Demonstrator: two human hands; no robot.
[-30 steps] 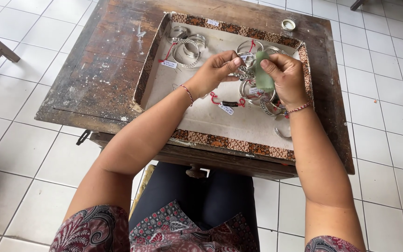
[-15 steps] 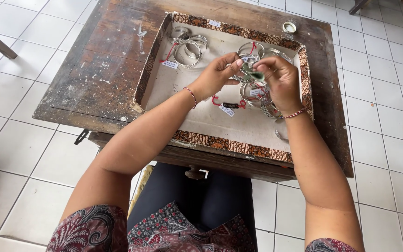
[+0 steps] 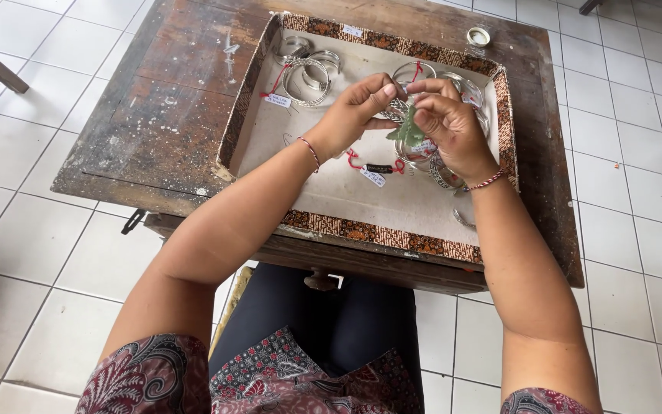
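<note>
Silver bracelet [image 3: 398, 107], thin and twisted, held above the tray between both hands. Left hand [image 3: 354, 115]: fingers pinched closed on the bracelet. Right hand [image 3: 447, 123]: fingers curled shut on the bracelet and on a small green cloth [image 3: 409, 132]. Tray [image 3: 392, 234]: shallow, rectangular, pale lining, patterned brown fabric rim; contains silver bangles [image 3: 308, 69], some with red strings and white paper tags [image 3: 373, 177]. Desk [image 3: 155, 115]: worn dark wood, scratched, paint-flecked, carrying the tray. Small round lid [image 3: 478, 36] at the far edge.
</note>
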